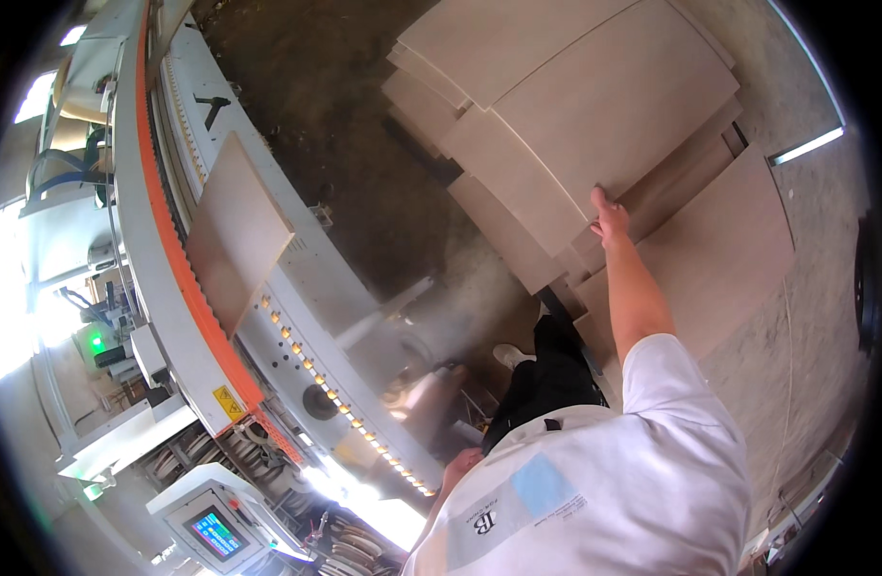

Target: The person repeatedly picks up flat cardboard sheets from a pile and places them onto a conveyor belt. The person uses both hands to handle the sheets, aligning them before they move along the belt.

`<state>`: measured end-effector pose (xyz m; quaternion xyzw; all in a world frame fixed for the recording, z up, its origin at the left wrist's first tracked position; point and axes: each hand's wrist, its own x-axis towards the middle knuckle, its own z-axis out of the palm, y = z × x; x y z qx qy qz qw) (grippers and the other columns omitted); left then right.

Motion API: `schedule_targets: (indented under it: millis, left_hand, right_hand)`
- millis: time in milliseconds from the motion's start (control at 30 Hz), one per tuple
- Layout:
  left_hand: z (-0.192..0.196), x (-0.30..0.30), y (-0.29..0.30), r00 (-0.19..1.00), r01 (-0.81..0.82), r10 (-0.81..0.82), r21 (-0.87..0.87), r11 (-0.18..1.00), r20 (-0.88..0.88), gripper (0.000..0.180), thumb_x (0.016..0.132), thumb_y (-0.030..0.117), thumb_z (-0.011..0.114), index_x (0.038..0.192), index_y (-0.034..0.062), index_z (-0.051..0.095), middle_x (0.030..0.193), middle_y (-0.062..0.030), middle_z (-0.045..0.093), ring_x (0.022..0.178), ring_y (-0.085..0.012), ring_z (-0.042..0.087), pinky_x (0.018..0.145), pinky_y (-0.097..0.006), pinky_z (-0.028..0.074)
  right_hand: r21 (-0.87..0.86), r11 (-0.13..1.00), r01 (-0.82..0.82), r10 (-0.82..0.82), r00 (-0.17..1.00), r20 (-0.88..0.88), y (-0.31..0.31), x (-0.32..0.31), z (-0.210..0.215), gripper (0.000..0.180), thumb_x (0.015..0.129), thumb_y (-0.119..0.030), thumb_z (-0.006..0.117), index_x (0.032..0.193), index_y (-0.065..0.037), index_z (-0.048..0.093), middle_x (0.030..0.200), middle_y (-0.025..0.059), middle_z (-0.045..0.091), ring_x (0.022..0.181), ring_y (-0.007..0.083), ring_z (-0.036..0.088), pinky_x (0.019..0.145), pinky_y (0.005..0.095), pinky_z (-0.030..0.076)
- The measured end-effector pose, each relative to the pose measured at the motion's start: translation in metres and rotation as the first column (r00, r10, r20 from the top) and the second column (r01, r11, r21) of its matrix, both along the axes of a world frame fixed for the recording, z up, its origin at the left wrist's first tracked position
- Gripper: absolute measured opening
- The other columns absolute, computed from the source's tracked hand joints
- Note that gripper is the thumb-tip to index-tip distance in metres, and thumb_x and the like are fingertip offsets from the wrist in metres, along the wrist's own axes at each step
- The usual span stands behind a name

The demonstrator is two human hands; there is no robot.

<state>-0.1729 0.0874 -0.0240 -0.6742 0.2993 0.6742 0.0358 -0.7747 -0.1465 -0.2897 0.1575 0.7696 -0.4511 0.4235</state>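
My right hand (pixel 610 215) reaches out to a stack of flat brown boards and grips the near corner of the top board (pixel 614 106). Its thumb lies on the board's face, and the other fingers are curled at the edge. More boards (pixel 508 168) lie beneath, with their edges out of line. Low beside my body hangs my left hand (pixel 463 465), close to the machine's near end; its fingers are mostly hidden. Another brown panel (pixel 238 230) lies on the long machine (pixel 321 259) at the left, partly under its orange strip (pixel 187 278).
A row of small yellow rollers (pixel 311 370) runs along the machine's side. A control panel with a lit screen (pixel 215 534) stands at the lower left. More boards (pixel 719 240) lie right of my arm. Dark floor (pixel 307 96) separates machine and stack.
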Motion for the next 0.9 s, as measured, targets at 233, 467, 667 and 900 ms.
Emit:
schedule_targets:
  millis: [233,467,667,900]
  left_hand:
    - [-0.011,-0.003,-0.052,0.855,0.518,-0.499,-0.314,0.796,0.144,0.031,0.097,0.023,0.064,0.123,0.0067,0.065,0.099,-0.008,0.073,0.089,-0.0151,0.07,0.081,-0.03,0.055]
    - [-0.016,-0.053,-0.115,0.875,0.484,-0.461,-0.281,0.829,0.149,0.029,0.099,0.023,0.061,0.122,0.0061,0.065,0.098,-0.0089,0.074,0.082,-0.0164,0.072,0.077,-0.03,0.056]
    - [-0.031,-0.141,-0.194,0.888,0.413,-0.458,-0.379,0.828,-0.033,0.03,0.104,0.026,0.054,0.123,0.0043,0.063,0.101,-0.0106,0.073,0.082,-0.0185,0.071,0.076,-0.032,0.056]
    - [-0.054,-0.215,-0.226,0.901,-0.233,0.184,-0.079,0.969,-0.392,0.038,0.106,0.033,0.052,0.131,0.0059,0.056,0.129,-0.0123,0.063,0.111,-0.0202,0.063,0.091,-0.035,0.051]
  right_hand:
    - [-0.149,0.973,0.176,-0.157,0.979,0.13,0.031,-0.007,-0.002,0.06,0.091,-0.052,0.071,0.122,-0.003,0.058,0.097,0.0083,0.051,0.084,0.0219,0.058,0.086,0.0456,0.063]
    - [-0.146,0.969,0.201,-0.166,0.961,0.22,0.05,-0.001,0.0,0.065,0.098,-0.056,0.057,0.135,-0.004,0.046,0.105,0.0116,0.048,0.094,0.0292,0.061,0.09,0.0481,0.061]
    - [-0.356,0.931,0.074,0.052,0.942,0.331,0.093,0.057,0.068,0.079,0.097,-0.059,0.057,0.145,0.001,0.036,0.128,0.0202,0.049,0.116,0.0371,0.064,0.093,0.0471,0.056]
    - [-0.573,0.814,-0.095,0.466,0.696,0.546,0.144,0.181,0.155,0.067,0.103,-0.055,0.049,0.146,-0.005,0.038,0.141,0.0216,0.051,0.122,0.0341,0.063,0.093,0.0434,0.055]
